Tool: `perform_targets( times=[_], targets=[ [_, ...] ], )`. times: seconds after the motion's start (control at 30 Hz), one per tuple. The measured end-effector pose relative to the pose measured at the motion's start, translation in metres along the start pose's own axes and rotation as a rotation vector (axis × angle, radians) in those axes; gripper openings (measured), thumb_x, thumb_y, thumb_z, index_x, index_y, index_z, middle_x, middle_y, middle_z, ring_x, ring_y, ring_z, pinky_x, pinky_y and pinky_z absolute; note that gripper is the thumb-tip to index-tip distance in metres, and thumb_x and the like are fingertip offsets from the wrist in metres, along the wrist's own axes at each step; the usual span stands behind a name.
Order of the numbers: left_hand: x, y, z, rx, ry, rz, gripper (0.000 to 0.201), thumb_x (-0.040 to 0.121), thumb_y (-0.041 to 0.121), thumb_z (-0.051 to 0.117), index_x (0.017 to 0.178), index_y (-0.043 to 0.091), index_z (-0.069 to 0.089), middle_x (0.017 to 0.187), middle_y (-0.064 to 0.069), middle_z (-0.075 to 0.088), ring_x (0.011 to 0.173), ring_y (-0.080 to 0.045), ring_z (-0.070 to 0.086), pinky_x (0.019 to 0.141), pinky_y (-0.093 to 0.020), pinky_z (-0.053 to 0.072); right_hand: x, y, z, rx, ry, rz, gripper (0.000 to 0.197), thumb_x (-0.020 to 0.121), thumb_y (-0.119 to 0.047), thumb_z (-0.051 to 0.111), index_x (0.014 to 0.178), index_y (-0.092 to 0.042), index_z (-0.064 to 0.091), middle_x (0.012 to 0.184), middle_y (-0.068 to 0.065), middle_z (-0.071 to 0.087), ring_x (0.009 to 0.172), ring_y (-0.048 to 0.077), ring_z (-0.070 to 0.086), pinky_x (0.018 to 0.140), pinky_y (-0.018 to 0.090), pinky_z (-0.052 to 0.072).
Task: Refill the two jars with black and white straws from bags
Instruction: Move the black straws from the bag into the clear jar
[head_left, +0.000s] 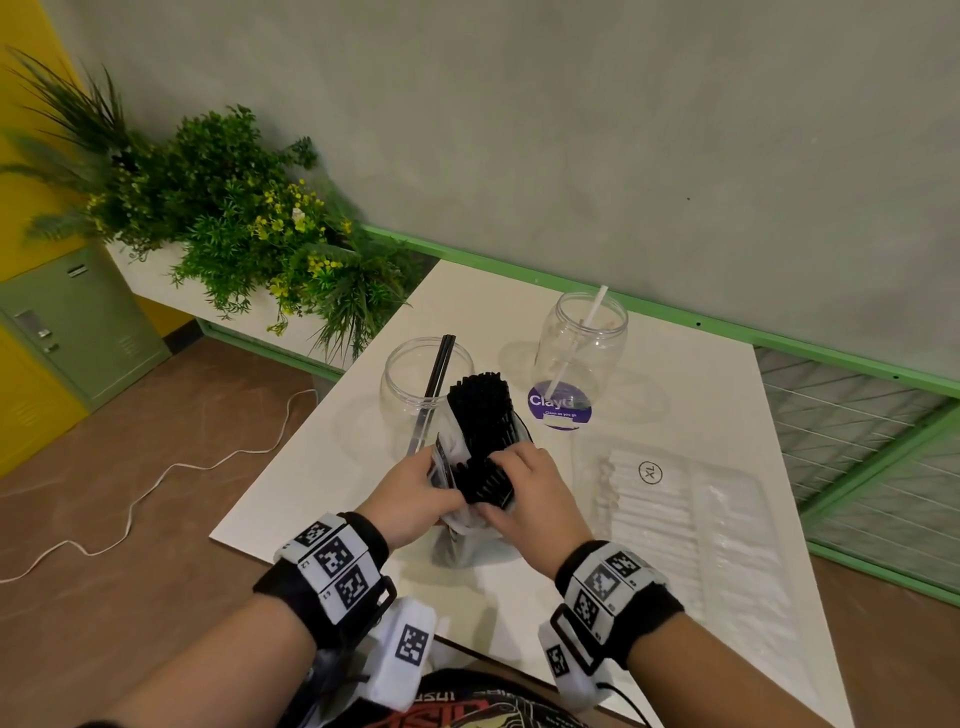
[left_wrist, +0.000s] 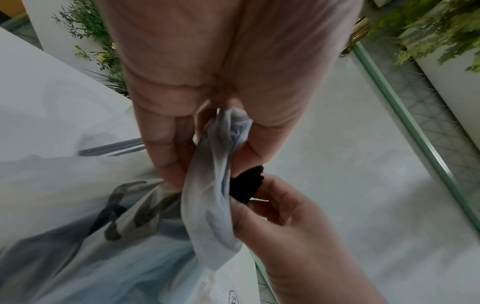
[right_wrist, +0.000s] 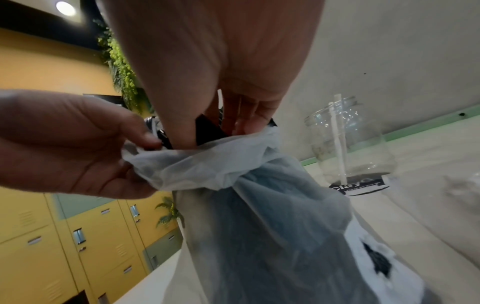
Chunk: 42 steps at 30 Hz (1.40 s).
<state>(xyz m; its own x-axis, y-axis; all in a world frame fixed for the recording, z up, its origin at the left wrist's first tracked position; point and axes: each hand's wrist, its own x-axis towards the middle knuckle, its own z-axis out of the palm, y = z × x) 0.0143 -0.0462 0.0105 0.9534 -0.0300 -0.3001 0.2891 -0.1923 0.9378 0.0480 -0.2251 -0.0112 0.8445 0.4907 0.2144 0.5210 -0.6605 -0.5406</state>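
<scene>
Hands meet over the counter (head_left: 675, 374): left hand (head_left: 410, 499) pinches the bag (head_left: 470, 540) rim, right hand (head_left: 530, 493) fingers curl round black straws (head_left: 480, 410). 2 jars: left jar (head_left: 410, 384) holds 2 black straws, right jar (head_left: 582, 348) 1 white.

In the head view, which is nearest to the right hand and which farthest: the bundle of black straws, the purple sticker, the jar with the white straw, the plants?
1. Bundle of black straws: gripped by the right hand.
2. Purple sticker: just beyond, slightly right.
3. Jar with the white straw: behind the sticker, near the wall.
4. Plants: far left, off the table.
</scene>
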Motion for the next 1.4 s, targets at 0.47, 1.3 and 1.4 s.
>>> perform_targets(
  times=[0.47, 1.3, 1.4],
  targets=[
    [0.005, -0.008, 0.002, 0.065, 0.121, 0.053, 0.032, 0.069, 0.033, 0.073, 0.094, 0.015, 0.064, 0.077, 0.003, 0.065, 0.068, -0.011, 0.057, 0.065, -0.028, 0.044, 0.005, -0.001, -0.005, 0.285, 0.096, 0.047, 0.011, 0.079, -0.020, 0.069, 0.080, -0.018, 0.058, 0.080, -0.006, 0.058, 0.078, 0.014, 0.051, 0.069, 0.027, 0.042],
    [0.008, -0.006, 0.009, 0.118, 0.135, 0.180, 0.040, 0.068, 0.028, 0.062, 0.107, 0.017, 0.063, 0.102, 0.002, 0.070, 0.100, -0.010, 0.064, 0.093, -0.038, 0.051, 0.020, 0.004, -0.008, 0.182, 0.040, 0.038, 0.101, 0.068, -0.045, 0.065, 0.151, -0.026, 0.010, 0.142, -0.003, 0.037, 0.128, 0.015, 0.031, 0.107, 0.029, 0.028],
    [0.004, -0.002, 0.011, 0.101, 0.158, 0.217, 0.032, 0.071, 0.026, 0.062, 0.103, 0.019, 0.063, 0.100, 0.001, 0.071, 0.097, -0.009, 0.065, 0.091, -0.032, 0.051, 0.022, 0.008, -0.013, 0.168, 0.082, 0.063, 0.081, 0.075, -0.022, 0.068, 0.145, -0.024, 0.028, 0.121, 0.000, 0.052, 0.114, 0.017, 0.042, 0.096, 0.028, 0.040]
  ],
)
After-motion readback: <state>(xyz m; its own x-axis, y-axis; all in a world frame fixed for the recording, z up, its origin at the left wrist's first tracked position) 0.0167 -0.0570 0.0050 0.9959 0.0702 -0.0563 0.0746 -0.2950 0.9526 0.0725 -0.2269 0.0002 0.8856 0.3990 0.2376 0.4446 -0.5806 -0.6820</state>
